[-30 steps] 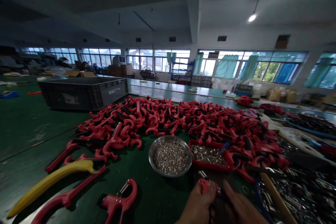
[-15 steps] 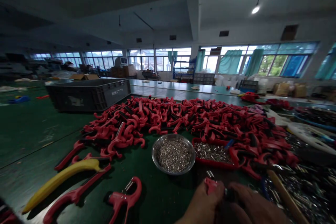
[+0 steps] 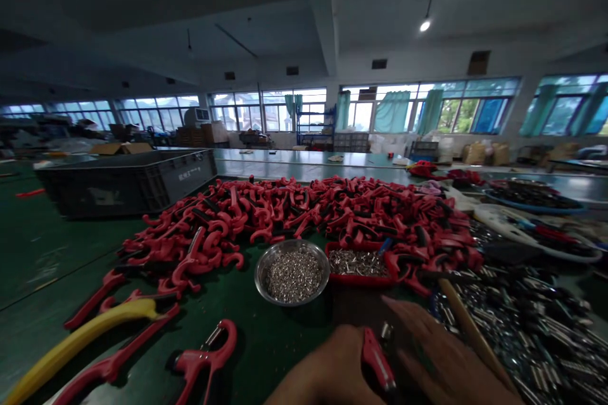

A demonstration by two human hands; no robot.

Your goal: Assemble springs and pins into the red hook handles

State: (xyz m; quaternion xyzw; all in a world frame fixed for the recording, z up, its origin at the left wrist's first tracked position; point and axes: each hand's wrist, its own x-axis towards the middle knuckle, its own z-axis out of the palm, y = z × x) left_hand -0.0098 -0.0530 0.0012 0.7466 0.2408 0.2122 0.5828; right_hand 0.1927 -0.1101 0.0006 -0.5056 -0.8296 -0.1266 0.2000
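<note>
At the bottom edge my left hand [image 3: 327, 370] is closed around a small red plastic handle part [image 3: 377, 364] with a metal piece at its tip. My right hand [image 3: 441, 361] lies beside it, fingers stretched forward over the part and touching it. Just ahead stands a round steel bowl [image 3: 291, 275] full of small metal pins, and next to it a red tray [image 3: 358, 264] of similar metal pieces. A big heap of red and black handle parts [image 3: 308, 212] covers the green table beyond.
A dark grey crate [image 3: 128, 180] stands at the back left. A yellow handle [image 3: 80, 338] and loose red handles [image 3: 202, 361] lie at the near left. A wooden stick [image 3: 468, 329] and a mass of metal parts [image 3: 532, 323] fill the right.
Both hands have risen further into view and the red part has tilted in my left hand. The view has swung slightly to the right.
</note>
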